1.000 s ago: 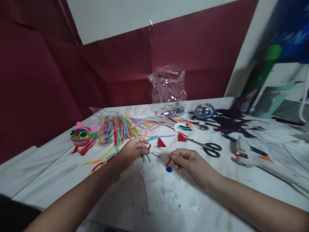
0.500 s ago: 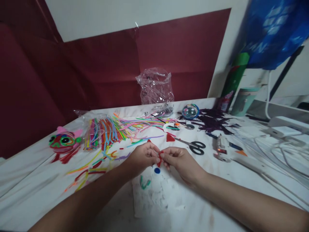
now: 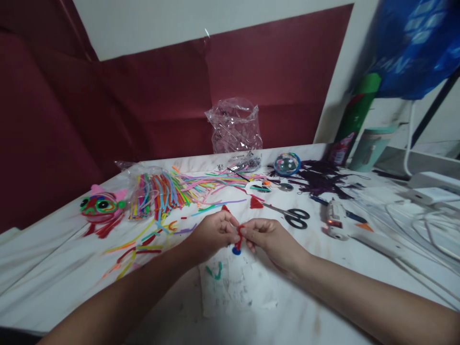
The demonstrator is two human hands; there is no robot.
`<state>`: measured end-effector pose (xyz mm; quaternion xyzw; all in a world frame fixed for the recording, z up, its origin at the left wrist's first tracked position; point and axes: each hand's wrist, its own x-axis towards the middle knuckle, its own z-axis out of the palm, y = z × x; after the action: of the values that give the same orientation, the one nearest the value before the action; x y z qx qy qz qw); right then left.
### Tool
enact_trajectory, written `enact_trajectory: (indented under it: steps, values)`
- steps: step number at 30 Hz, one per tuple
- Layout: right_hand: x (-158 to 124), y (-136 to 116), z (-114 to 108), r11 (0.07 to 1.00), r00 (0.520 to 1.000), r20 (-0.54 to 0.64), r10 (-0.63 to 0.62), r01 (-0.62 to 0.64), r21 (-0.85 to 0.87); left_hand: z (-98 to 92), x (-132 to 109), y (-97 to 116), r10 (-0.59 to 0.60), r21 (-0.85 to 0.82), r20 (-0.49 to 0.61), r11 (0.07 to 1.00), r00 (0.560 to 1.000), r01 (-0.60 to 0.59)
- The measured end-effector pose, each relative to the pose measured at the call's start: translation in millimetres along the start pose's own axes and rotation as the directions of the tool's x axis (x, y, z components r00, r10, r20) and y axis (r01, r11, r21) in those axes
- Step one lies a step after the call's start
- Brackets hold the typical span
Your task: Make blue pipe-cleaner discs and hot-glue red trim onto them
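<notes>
A short, bent red pipe cleaner [image 3: 238,242] is pinched between the fingertips of my left hand [image 3: 214,235] and my right hand [image 3: 264,235]. The two hands nearly meet over the table. Just below the pipe cleaner shows a small blue disc [image 3: 236,251]; whether they touch I cannot tell. Bent green pipe cleaner pieces [image 3: 215,271] lie on a stained white sheet [image 3: 230,299] nearer to me. Beyond my hands are a red triangle piece [image 3: 256,202], a second red piece [image 3: 225,208] and black-handled scissors [image 3: 297,218].
At left sits a pink decorated mask-like figure [image 3: 101,207], beside a bag of colourful pipe cleaners [image 3: 158,194]. Loose stems spread in front. At right are a glue gun [image 3: 336,215], white cables [image 3: 413,225], purple tassels [image 3: 321,177], a clear ball [image 3: 287,164] and a green cup [image 3: 372,148].
The whole view has shifted slightly, with things appearing a little further right. Both hands keep their pinch on the red pipe cleaner, whose lower end now overlaps the blue disc in view.
</notes>
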<state>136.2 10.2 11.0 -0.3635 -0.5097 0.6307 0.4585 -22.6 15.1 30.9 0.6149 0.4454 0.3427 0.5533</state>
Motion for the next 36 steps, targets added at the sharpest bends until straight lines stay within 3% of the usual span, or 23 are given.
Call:
enact_trajectory:
  steps: [3, 5, 8, 11, 13, 15, 17, 20, 22, 23, 26, 28, 31, 36]
  values:
    - [-1, 0, -1, 0.999, 1.000, -0.023, 0.005, -0.006, -0.038, -13.3, -8, -4, 0.014, 0.062, -0.056, 0.998, 0.998, -0.011]
    - [-1, 0, -2, 0.997, 0.999, -0.041, 0.015, -0.018, -0.069, -34.1, -15, -8, 0.063, 0.229, -0.158, 0.973, 0.985, -0.026]
    - [-1, 1, -3, 0.995, 0.998, -0.053, 0.028, -0.033, -0.091, -77.5, -24, -18, 0.150, 0.565, -0.345, 0.822, 0.927, 0.077]
    - [-3, 2, -1, 0.992, 0.998, -0.027, 0.048, -0.051, -0.114, -116.5, -31, -30, 0.115, 0.609, -0.413, 0.772, 0.903, 0.181]
    - [-4, 3, 0, 0.987, 0.998, -0.013, 0.059, -0.060, -0.146, -129.7, -37, -33, 0.130, 0.642, -0.427, 0.740, 0.895, 0.199]
    - [-5, 4, 0, 0.983, 0.998, -0.019, 0.058, -0.061, -0.176, -128.2, -45, -32, 0.183, 0.694, -0.411, 0.698, 0.893, 0.176]
    - [-5, 4, 0, 0.978, 0.998, -0.030, 0.047, -0.052, -0.199, -112.5, -56, -28, 0.240, 0.749, -0.339, 0.654, 0.910, 0.106]
    - [-4, 5, -1, 0.974, 0.999, -0.036, 0.036, -0.043, -0.223, -73.8, -70, -30, 0.238, 0.792, -0.090, 0.605, 0.967, -0.075]
    - [-4, 7, -2, 0.970, 0.999, -0.028, 0.038, -0.044, -0.239, -50.1, -74, -39, 0.221, 0.795, 0.088, 0.572, 0.971, -0.203]
    - [-4, 8, -2, 0.967, 0.999, -0.024, 0.038, -0.043, -0.251, -41.3, -75, -45, 0.235, 0.834, 0.196, 0.471, 0.952, -0.288]
    - [-4, 11, -4, 0.958, 0.999, -0.025, 0.046, -0.051, -0.282, -29.9, -72, -59, 0.225, 0.901, 0.283, 0.270, 0.932, -0.339]
    - [-4, 13, -5, 0.956, 0.998, -0.030, 0.058, -0.064, -0.285, -31.5, -71, -61, 0.226, 0.913, 0.281, 0.237, 0.933, -0.332]
    - [-5, 14, -6, 0.955, 0.997, -0.027, 0.072, -0.077, -0.288, -39.9, -75, -56, 0.265, 0.913, 0.213, 0.289, 0.940, -0.288]
    - [-6, 13, -5, 0.956, 0.997, -0.017, 0.075, -0.077, -0.284, -71.1, -82, -46, 0.319, 0.890, -0.122, 0.455, 0.940, -0.039]
